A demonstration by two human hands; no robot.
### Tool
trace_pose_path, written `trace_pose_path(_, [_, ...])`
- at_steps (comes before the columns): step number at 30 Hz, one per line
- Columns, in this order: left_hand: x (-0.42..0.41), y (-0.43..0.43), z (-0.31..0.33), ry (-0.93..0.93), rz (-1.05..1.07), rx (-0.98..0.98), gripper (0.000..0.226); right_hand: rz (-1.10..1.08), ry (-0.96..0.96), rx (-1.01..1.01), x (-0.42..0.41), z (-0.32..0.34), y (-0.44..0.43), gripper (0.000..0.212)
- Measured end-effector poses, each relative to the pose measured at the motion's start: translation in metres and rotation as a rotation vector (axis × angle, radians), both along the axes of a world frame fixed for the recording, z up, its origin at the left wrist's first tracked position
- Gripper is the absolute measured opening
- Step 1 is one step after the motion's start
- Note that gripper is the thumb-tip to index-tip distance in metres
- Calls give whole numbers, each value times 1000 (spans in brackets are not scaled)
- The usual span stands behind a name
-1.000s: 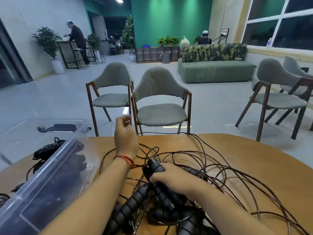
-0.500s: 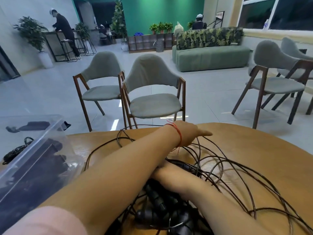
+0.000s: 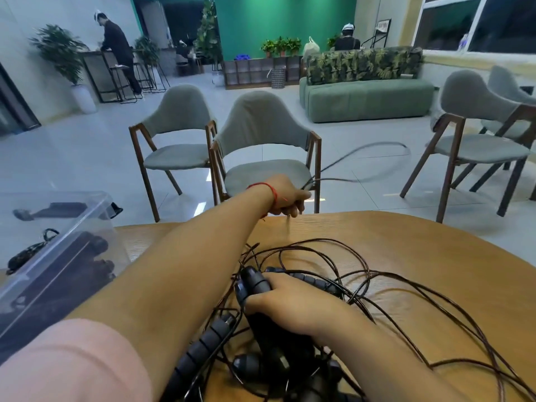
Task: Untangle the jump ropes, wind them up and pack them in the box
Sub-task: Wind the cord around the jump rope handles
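Note:
A tangle of thin dark jump ropes (image 3: pixel 385 288) with black ribbed handles lies on the round wooden table (image 3: pixel 435 245). My right hand (image 3: pixel 290 300) grips a bundle of handles (image 3: pixel 255 281) near the table's front. My left hand (image 3: pixel 285 197), with a red string on its wrist, is raised over the table's far edge and grips one cord. That cord (image 3: pixel 365 158) loops through the air to the right, blurred. One more handle (image 3: pixel 203 343) lies under my left forearm. At the left stands a clear plastic box (image 3: pixel 72 245) with dark wound ropes inside.
Two grey chairs (image 3: pixel 261 146) stand just beyond the table's far edge, and two more chairs (image 3: pixel 475 134) stand at the right. A green sofa (image 3: pixel 365 97) and people are far back in the room.
My left hand has closed round a cord and lifted it up and away from the pile, so the cord swings out in the air. My right hand stays on the handles.

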State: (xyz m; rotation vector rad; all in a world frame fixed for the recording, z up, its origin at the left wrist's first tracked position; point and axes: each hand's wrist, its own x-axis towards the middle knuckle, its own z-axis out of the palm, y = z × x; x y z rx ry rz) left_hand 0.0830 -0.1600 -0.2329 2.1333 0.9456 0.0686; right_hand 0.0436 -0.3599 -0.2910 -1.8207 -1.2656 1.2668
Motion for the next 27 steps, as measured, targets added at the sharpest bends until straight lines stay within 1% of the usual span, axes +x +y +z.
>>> trace_pose_path(2, [-10,3,4,-98,65,-104,46,-11,24,-18,-1,4,-2,38])
trace_pose_path(4, [-20,4,8,-175,106,-166,48,-19,61,-5,2,9,-4,33])
trace_pose_path(6, [-33,4,11,-289,154,-221,45,-41,123,8,7,12,-5,29])
trace_pose_path(7, [-42,3,14,-342,172,-252,46,-59,152,16,9,14,-6,31])
trace_pose_path(10, [-72,3,15,-478,262,-286,64,-129,252,45,15,15,-6,44])
trace_pose_path(11, [-83,2,13,-526,306,-273,62,-138,287,47,16,15,-5,48])
trace_pose_path(14, [-115,-16,-1,-708,429,-200,43,-172,405,75,20,14,-5,59])
trace_pose_path(15, [-124,-26,-8,-780,459,-178,36,-189,442,90,21,15,-6,58])
trace_pose_path(17, [-141,-44,-26,-899,492,-132,26,-209,487,136,22,19,-6,46])
trace_pose_path(19, [-152,-57,-41,-920,493,-74,21,-225,491,168,22,25,-4,36])
trace_pose_path(21, [-160,-61,-51,-911,474,-91,27,-239,478,191,24,28,5,36])
trace_pose_path(24, [-171,-57,-58,-877,379,-196,42,-261,475,209,27,30,24,39])
trace_pose_path(27, [-177,-54,-64,-762,209,-331,56,-307,422,263,28,25,41,33])
